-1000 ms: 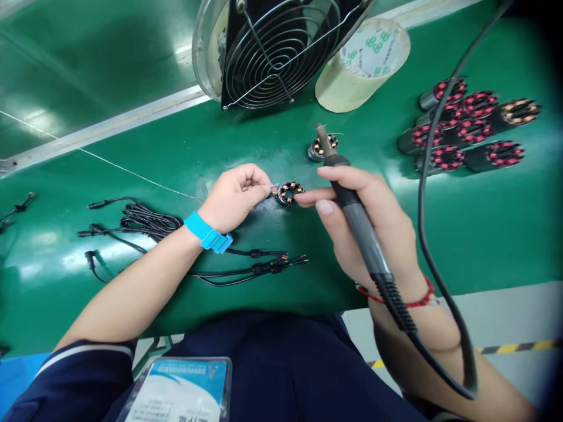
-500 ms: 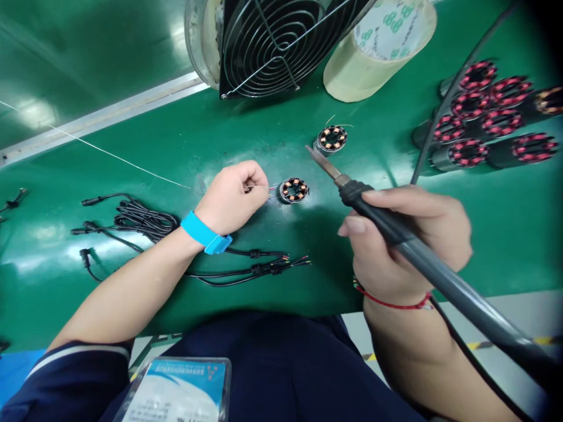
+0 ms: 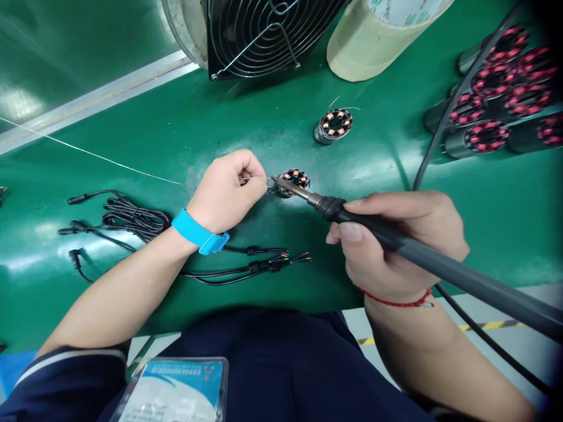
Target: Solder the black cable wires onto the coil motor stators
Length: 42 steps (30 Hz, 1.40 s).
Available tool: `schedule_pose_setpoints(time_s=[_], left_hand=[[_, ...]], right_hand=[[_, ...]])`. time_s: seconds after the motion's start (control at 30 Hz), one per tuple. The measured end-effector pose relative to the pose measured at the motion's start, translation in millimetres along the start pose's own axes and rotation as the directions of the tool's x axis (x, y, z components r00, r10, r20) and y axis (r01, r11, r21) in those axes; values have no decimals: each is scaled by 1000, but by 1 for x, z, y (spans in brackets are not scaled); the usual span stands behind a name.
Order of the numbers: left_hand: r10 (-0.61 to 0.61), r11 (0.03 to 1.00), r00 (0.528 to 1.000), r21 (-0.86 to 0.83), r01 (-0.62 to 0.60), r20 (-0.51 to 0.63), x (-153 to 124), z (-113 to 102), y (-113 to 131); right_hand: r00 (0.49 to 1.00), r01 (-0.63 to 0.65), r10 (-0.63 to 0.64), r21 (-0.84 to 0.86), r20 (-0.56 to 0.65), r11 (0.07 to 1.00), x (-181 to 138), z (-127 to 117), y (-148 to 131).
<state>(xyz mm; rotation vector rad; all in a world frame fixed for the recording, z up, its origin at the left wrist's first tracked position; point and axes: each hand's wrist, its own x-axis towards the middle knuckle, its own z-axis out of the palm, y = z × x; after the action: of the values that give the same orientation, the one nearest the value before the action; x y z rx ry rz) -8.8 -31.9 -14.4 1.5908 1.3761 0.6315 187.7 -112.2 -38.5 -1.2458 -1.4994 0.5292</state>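
Note:
My left hand (image 3: 226, 190), with a blue wrist strap, is closed in a pinch on a thin wire beside a small motor stator (image 3: 294, 178) with copper coils on the green bench. My right hand (image 3: 396, 246) grips a black soldering iron (image 3: 422, 258). The iron's metal tip lies across the stator's left edge, right at the wire by my left fingertips. A second stator (image 3: 334, 125) stands farther back.
A black wire-guard fan (image 3: 264, 29) and a big tape roll (image 3: 378, 35) stand at the back. Several red-wound stators (image 3: 497, 94) lie at the right. Black cables (image 3: 176, 240) with bared ends lie near my left wrist. The iron's cord (image 3: 444, 135) runs up the right.
My right hand turned the soldering iron from upright to nearly level and brought its tip down to the wire at the stator. My left hand kept its pinch.

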Motion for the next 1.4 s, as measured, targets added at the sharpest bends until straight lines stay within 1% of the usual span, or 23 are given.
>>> schedule_pose_setpoints(time_s=[0.2,0.37,0.5,0.57,0.67,0.73,0.83,0.97,1.03,1.13,1.23,1.33,1.37,1.4], left_hand=[[-4,1000,1000,8,4,-2,0,0,2],[-18,1000,1000,-3,18,-4,1,0,3],[-21,1000,1000,0,21,0,1,-1,4],[-25,1000,1000,1,25,4,1,-1,4],[-25,1000,1000,1,25,8,1,0,3],[-19,1000,1000,4,19,7,1,0,3],[-10,1000,1000,7,10,3,1,0,2],[6,1000,1000,17,-6,0,1,-1,1],[10,1000,1000,19,-10,-1,2,-1,0],[5,1000,1000,13,-5,1,2,-2,-1],[9,1000,1000,5,-9,1,3,-2,-2],[15,1000,1000,10,-15,-1,3,-2,-2],[15,1000,1000,13,-15,0,3,-2,-2],[15,1000,1000,15,-15,1,3,-2,-2]], right_hand=[[999,4,-5,-37,-36,999,-1,0,2],[1000,-3,3,-45,1,999,0,-1,-1],[1000,-12,13,-46,1,999,-1,0,0],[1000,1,-2,-48,-25,999,-1,1,2],[994,34,-37,-35,-105,999,-2,2,6],[993,43,-46,-30,-111,999,-1,3,6],[998,42,-43,-35,-45,999,1,4,4],[999,44,-43,-54,13,998,6,8,-2],[997,40,-37,-39,66,998,10,9,-6],[988,-1,1,-3,156,1000,21,9,-14],[960,-40,39,-3,276,999,39,8,-21],[906,14,19,-76,423,997,57,12,-20],[890,33,17,-101,456,994,61,16,-17],[886,47,12,-116,463,992,64,20,-13]])
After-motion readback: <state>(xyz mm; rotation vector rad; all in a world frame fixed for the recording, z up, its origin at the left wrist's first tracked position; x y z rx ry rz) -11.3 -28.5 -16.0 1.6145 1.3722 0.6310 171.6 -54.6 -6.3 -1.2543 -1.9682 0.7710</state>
